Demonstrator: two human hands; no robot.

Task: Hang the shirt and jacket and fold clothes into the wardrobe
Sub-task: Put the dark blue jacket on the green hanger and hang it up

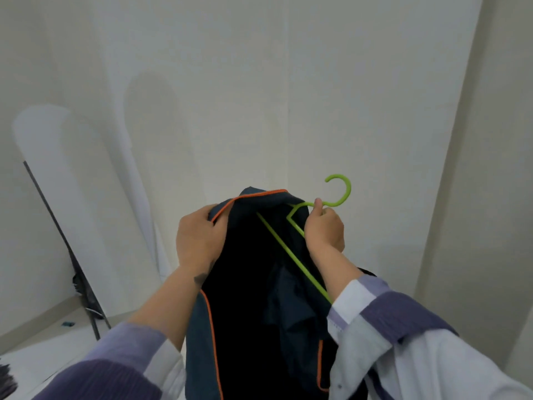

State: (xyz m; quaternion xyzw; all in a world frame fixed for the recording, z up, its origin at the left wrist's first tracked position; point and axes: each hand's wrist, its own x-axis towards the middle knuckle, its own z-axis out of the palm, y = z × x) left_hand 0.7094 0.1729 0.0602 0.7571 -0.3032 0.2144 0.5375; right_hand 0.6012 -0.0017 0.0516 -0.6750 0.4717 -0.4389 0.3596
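Note:
A dark navy jacket (248,298) with orange piping hangs in front of me, held up by both hands. My left hand (199,241) grips its collar edge at the upper left. My right hand (324,229) pinches the neck of a lime-green plastic hanger (339,189), just below the hook. The hanger's arm and bar slant down inside the jacket's opening toward my right sleeve. The hook points up and stands free against the wall. The jacket's lower part runs out of view at the bottom.
A pale wall (259,96) fills the view ahead, with a corner on the right. At the left a white rolled or padded object (72,197) leans against the wall beside a dark metal stand (66,246). A small teal item (68,323) lies on the floor.

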